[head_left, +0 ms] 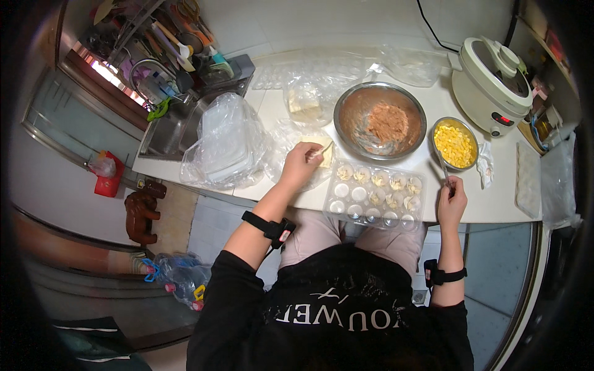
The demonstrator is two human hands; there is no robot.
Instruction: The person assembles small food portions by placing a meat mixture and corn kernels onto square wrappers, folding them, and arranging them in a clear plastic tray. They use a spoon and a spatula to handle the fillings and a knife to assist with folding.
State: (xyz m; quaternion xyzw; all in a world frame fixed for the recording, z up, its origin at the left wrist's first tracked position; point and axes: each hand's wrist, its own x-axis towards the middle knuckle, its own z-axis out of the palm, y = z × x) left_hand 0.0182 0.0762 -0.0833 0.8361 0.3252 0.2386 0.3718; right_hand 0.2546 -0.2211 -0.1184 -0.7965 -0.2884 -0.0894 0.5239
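My left hand (301, 164) pinches the edge of a square dough wrapper (326, 157) on a stack lying on plastic film. In my right hand (453, 199) is a thin metal utensil (443, 166), its far end at the rim of a steel bowl of yellow corn kernels (456, 146); whether it is a spoon is hard to tell. Between my hands sits a clear plastic tray (348, 214) with round cups. Several cups hold small pleated wontons (378, 179), mostly in the far row. Behind the tray, a large steel bowl (351, 133) contains pinkish minced filling (388, 122).
A bagged stack of clear containers (229, 142) lies left, beside the sink (172, 133). Farther back is another bagged wrapper stack (304, 102). A white cooker (489, 86) stands at the back right, with a crumpled tissue (486, 166) near the corn bowl. The counter's front edge (495, 221) runs before me.
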